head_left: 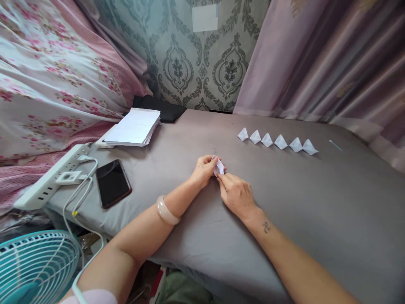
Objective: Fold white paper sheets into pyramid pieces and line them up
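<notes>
A small folded piece of white paper (218,167) is pinched between my two hands above the grey-covered surface. My left hand (205,169) grips its upper left side, thumb on top. At the lower edge of the paper, the fingertips of my right hand (236,191) are closed on it. My fingers cover part of the folds. Farther back to the right stands a row of several folded white paper boats (267,140), apart from both hands.
A stack of white paper (133,126) lies at the back left, near a black cloth-like item (161,107). A phone (113,183), a power strip (52,177) with white cables and a fan (38,266) are at the left. A cotton swab (336,145) lies far right.
</notes>
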Demonstrator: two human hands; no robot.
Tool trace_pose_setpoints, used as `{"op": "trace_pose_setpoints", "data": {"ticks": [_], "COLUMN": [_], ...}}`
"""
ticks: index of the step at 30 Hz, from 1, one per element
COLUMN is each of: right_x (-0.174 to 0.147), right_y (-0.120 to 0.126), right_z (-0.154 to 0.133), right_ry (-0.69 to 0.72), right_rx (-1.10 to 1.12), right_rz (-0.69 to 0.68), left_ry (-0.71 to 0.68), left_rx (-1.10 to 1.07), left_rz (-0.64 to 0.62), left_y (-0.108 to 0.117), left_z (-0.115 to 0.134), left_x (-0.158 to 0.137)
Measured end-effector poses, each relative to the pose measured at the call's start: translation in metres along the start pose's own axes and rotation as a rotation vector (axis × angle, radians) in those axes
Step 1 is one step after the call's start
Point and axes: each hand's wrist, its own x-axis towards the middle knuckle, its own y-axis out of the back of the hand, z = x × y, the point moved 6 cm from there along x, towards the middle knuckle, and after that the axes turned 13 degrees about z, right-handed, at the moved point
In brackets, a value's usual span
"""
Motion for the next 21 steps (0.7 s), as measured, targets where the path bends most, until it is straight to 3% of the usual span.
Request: {"op": "trace_pose_setpoints", "data": {"ticks": [7,13,21], "right_x": [-0.0007,-0.0018,-0.0024], "right_y": [-0.0004,-0.001,0.0016], "right_z": [0.0048,-0.0021,0.0006], "right_ry": [-0.07,-0.018,0.007], "right_rx": [0.109,0.111,0.012], "right_rz": [0.069,0.111,0.212], "left_ry": [0.183,0.307,0.257], "left_rx": [-0.208,-0.419,-0.34], "left_rz": [0.023,-0.021,-0.084], "left_y": [-0.0021,-0.0025,-0.0041], "left_z": [0.0042,0.0066,0.0086], "left_x": [-0.0021,0.0004,-0.0022]}}
